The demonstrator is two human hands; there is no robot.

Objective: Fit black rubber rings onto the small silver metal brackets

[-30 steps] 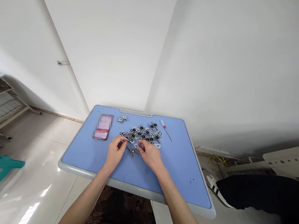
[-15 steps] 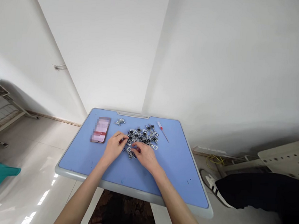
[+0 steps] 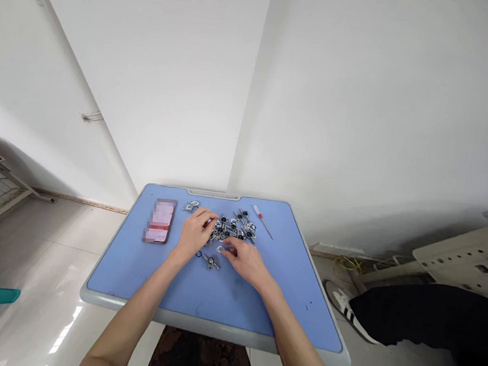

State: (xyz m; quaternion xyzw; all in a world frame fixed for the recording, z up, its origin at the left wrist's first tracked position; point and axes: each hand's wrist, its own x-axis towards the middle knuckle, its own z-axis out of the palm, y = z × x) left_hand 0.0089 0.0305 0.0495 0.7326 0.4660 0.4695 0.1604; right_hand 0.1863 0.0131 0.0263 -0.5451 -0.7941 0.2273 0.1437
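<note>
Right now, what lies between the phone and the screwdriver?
Between the phone and screwdriver, the head view shows a small metal cluster, the left hand and the larger metal pile.

A heap of small metal parts (image 3: pixel 234 226) — silvery, many topped with black discs — lies jumbled at all angles. At its near left edge is a pale, flat plate with a hole (image 3: pixel 220 249). Farther left lies a thin black ring (image 3: pixel 198 254); nearer, a small cluster of similar parts (image 3: pixel 211 263).

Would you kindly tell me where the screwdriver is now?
In the head view, the screwdriver lies on the blue desktop, just right of the metal parts.
</note>
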